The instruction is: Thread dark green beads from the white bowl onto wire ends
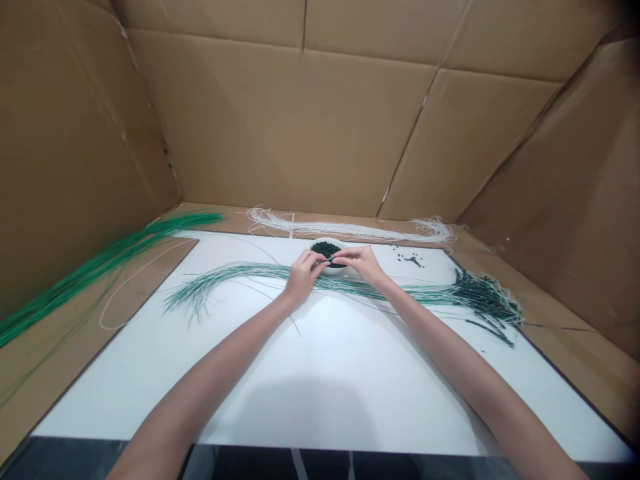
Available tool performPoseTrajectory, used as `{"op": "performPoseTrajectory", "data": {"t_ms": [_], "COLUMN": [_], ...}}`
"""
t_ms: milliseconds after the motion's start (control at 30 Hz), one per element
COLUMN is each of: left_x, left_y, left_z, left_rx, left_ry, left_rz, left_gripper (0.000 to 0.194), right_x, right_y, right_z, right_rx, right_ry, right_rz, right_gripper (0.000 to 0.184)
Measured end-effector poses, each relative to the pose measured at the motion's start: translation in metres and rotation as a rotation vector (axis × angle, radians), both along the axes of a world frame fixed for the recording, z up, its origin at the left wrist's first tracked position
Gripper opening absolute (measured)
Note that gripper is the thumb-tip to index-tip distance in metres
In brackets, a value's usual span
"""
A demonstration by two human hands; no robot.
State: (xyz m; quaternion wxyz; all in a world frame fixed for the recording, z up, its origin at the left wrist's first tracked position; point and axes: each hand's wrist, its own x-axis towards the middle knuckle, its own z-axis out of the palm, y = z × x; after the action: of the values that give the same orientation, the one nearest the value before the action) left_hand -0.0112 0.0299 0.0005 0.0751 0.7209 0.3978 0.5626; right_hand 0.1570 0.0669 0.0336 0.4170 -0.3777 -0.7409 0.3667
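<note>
My left hand [303,273] and my right hand [365,263] meet fingertip to fingertip over the front of a white bowl [344,271] of small dark beads [325,249]. Both are closed in a pinch. A short bit of thin, pale green wire shows at the left fingertips; whatever lies in the right fingertips is too small to make out. Below the hands, a long bundle of thin green wires [415,292] runs across the white board. Its left ends fan out bare, while dark beaded lengths [483,297] cluster at its right end.
Loose dark beads [411,259] lie scattered right of the bowl on the white board [300,387]. A bundle of white strands [350,231] stretches behind it. Bright green strands [115,260] lie at the left. Cardboard walls [280,127] enclose the back and sides.
</note>
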Motion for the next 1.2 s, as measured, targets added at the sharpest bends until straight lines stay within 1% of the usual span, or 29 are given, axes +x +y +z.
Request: {"op": "performPoseTrajectory", "data": {"t_ms": [367,1200], "left_x": [0.0003,0.0003], "left_y": [-0.0013,-0.0016], "left_z": [0.0015,0.0019], "left_rx": [0.002,-0.014], "left_ry": [0.01,0.017], "left_rz": [0.001,-0.021], "left_gripper": [0.009,0.009], "right_x": [0.0005,-0.0003], "right_y": [-0.0001,-0.0024], "right_z": [-0.0002,0.0026], "right_rx": [-0.004,-0.011], "right_ry": [0.034,0.04], "right_rz": [-0.023,-0.018], "right_gripper": [0.024,0.023]}}
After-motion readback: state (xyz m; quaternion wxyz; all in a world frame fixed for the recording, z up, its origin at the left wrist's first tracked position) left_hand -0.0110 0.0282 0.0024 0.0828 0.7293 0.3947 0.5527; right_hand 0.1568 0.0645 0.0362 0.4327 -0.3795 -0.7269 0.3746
